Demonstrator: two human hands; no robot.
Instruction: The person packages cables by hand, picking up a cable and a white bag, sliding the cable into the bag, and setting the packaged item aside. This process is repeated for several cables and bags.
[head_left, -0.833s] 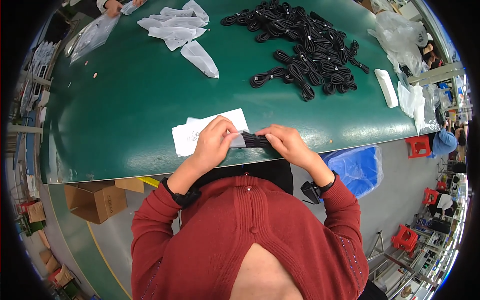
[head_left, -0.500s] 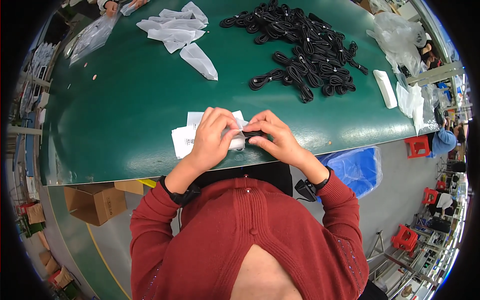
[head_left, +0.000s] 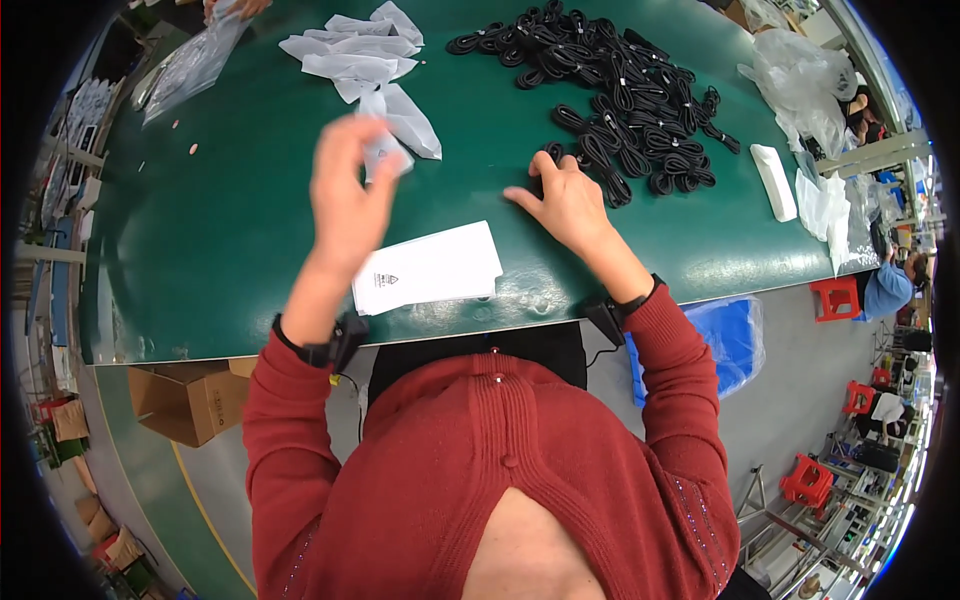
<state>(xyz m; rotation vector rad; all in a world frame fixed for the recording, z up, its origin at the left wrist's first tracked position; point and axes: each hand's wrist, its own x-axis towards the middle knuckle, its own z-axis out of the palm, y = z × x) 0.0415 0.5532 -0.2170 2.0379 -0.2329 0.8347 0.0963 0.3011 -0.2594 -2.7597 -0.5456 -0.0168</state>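
Observation:
My left hand [head_left: 350, 190], blurred by motion, is over the near end of a pile of whitish translucent bags [head_left: 350, 45]. Between its thumb and fingers is another whitish bag [head_left: 384, 155], smeared too. At the near left edge of the black cable pile [head_left: 625, 90], my right hand [head_left: 572, 205] has its fingers curled over a coiled cable [head_left: 553, 152], mostly hidden under the hand. A flat stack of white printed bags [head_left: 430, 270] lies on the table in front of me.
The green table [head_left: 230, 240] has a white roll-like piece [head_left: 773, 183] and crumpled clear plastic [head_left: 800, 75] at its right. Clear bags [head_left: 195, 70] lie far left near another person's hand [head_left: 225, 8]. Below the edge are a cardboard box [head_left: 190, 400] and a blue bin [head_left: 720, 345].
My hands have parted from over the white stack. The left went forward with a bag to the bag pile; the right moved forward and right onto a coiled cable at the pile's edge.

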